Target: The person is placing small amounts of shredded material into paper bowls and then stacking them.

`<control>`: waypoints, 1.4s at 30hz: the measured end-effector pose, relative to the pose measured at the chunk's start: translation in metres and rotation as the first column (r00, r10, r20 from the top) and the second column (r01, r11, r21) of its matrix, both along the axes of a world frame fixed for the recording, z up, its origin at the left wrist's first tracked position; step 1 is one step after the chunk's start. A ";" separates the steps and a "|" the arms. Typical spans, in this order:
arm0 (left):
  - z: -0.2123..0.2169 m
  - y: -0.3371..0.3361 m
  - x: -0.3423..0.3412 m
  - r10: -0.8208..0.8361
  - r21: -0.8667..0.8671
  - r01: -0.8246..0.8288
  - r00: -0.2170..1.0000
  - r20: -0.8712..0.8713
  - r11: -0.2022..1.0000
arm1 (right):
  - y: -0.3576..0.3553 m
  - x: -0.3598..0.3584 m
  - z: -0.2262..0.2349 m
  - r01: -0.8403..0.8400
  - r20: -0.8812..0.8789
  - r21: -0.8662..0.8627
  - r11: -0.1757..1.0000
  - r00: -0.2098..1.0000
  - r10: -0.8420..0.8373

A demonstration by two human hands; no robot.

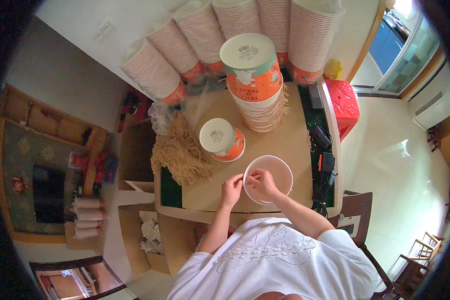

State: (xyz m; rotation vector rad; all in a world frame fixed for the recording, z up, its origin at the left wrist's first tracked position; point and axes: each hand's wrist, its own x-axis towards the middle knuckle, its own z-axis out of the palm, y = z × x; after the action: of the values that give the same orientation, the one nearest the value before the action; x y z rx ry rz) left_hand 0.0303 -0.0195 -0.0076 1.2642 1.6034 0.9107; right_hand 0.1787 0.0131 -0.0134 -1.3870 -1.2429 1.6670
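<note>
White paper bucket [279, 169] is facing mouth-up at the near side of the table [337, 165]. Left hand [231, 190] is resting fingertips at the rim's left side; right hand [261, 183] is curling over the mouth; cannot tell whether either is pinching anything. Bucket is looking light, smooth, probably easily dented; rim is seeming the firmest hold. Tan board [296, 132] is covering the tabletop; bucket stacks [312, 37] are lining its far side; pale floor [380, 145] is gleaming at right

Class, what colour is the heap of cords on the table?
The cords are tan, best seen in the head view.
</note>
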 end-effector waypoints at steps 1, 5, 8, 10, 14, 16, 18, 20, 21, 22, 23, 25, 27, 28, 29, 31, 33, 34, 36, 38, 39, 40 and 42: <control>0.004 0.000 0.002 -0.003 0.012 0.003 1.000 -0.023 1.000 | 0.000 0.000 -0.001 0.008 -0.013 -0.012 1.000 1.000 -0.008; -0.004 -0.002 0.001 0.002 0.092 -0.001 1.000 -0.010 0.996 | 0.000 -0.001 0.007 -0.005 0.019 0.028 1.000 1.000 0.004; -0.002 -0.002 0.003 0.005 0.083 -0.001 0.999 -0.046 0.997 | 0.002 -0.001 0.004 -0.016 0.075 0.047 0.999 0.997 0.012; 0.003 -0.002 0.005 0.005 0.065 -0.002 0.999 -0.048 0.998 | 0.001 0.000 0.004 -0.018 0.081 0.058 0.998 0.997 0.014; 0.005 -0.003 0.005 0.010 0.062 -0.006 0.998 -0.055 0.998 | 0.000 0.000 0.006 -0.018 0.076 0.067 0.998 0.997 0.013; 0.004 -0.003 0.005 0.017 0.055 -0.014 0.998 -0.055 0.998 | -0.001 0.001 0.005 -0.020 0.098 0.104 0.994 0.995 0.010; 0.007 -0.003 0.006 0.025 0.048 -0.023 0.998 -0.055 0.999 | -0.001 0.001 0.005 -0.022 0.119 0.141 0.990 0.993 0.005; 0.012 -0.002 0.008 0.030 0.033 -0.028 0.997 -0.072 0.999 | -0.001 0.002 0.006 -0.037 0.146 0.158 0.987 0.989 0.014; 0.015 -0.001 0.009 0.030 0.033 -0.027 0.997 -0.072 0.999 | -0.001 0.002 0.008 -0.037 0.146 0.158 0.987 0.989 0.014; 0.018 -0.001 0.010 0.039 0.039 -0.035 0.995 -0.092 0.999 | -0.001 0.003 0.010 -0.041 0.136 0.154 0.987 0.991 0.020; 0.020 0.000 0.011 0.048 0.044 -0.043 0.992 -0.113 0.998 | -0.001 0.003 0.010 -0.045 0.126 0.150 0.988 0.992 0.026; 0.019 0.001 0.011 0.041 0.090 -0.026 0.984 -0.174 0.996 | -0.002 0.004 0.011 -0.058 0.128 0.140 0.988 0.991 0.040; 0.016 0.001 0.011 0.037 0.134 -0.005 0.971 -0.235 0.991 | -0.003 0.005 0.010 -0.071 0.130 0.130 0.989 0.990 0.054; 0.015 0.001 0.011 0.047 0.146 -0.012 0.971 -0.233 0.989 | -0.003 0.006 0.009 -0.066 0.110 0.123 0.990 0.993 0.052; 0.014 0.001 0.011 0.057 0.159 -0.019 0.971 -0.232 0.987 | -0.003 0.006 0.008 -0.061 0.091 0.115 0.991 0.995 0.050; 0.013 0.001 0.010 0.062 0.156 -0.028 0.974 -0.220 0.987 | -0.003 0.007 0.010 -0.058 0.088 0.112 0.992 0.995 0.048; 0.013 0.001 0.008 0.067 0.153 -0.035 0.976 -0.208 0.988 | -0.003 0.008 0.009 -0.054 0.086 0.110 0.992 0.995 0.045; 0.012 0.001 0.007 0.050 0.128 -0.028 0.983 -0.174 0.991 | -0.003 0.008 0.008 -0.061 0.080 0.115 0.991 0.995 0.052; 0.007 0.000 0.004 0.035 0.103 -0.021 0.990 -0.140 0.994 | -0.003 0.009 0.008 -0.068 0.075 0.122 0.990 0.995 0.059; 0.001 -0.002 0.001 0.034 0.101 -0.025 0.996 -0.087 0.995 | -0.004 0.009 0.011 -0.074 0.052 0.087 0.993 0.996 0.070; 0.002 -0.002 0.002 0.034 0.101 -0.025 0.996 -0.087 0.995 | -0.004 0.010 0.011 -0.074 0.053 0.087 0.993 0.996 0.070; 0.002 -0.002 0.003 0.034 0.118 -0.033 0.999 -0.008 0.992 | -0.004 0.010 0.012 -0.083 0.052 0.093 0.992 0.996 0.078; 0.007 -0.003 0.005 0.034 0.133 -0.043 0.997 0.072 0.990 | -0.005 0.011 0.014 -0.092 0.053 0.098 0.991 0.995 0.087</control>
State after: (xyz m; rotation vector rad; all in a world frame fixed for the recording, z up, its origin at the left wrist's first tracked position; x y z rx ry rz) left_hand 0.0354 -0.0226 -0.0011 1.2831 1.5375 1.0913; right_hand 0.1892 0.0084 0.0002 -1.3360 -1.4154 1.6151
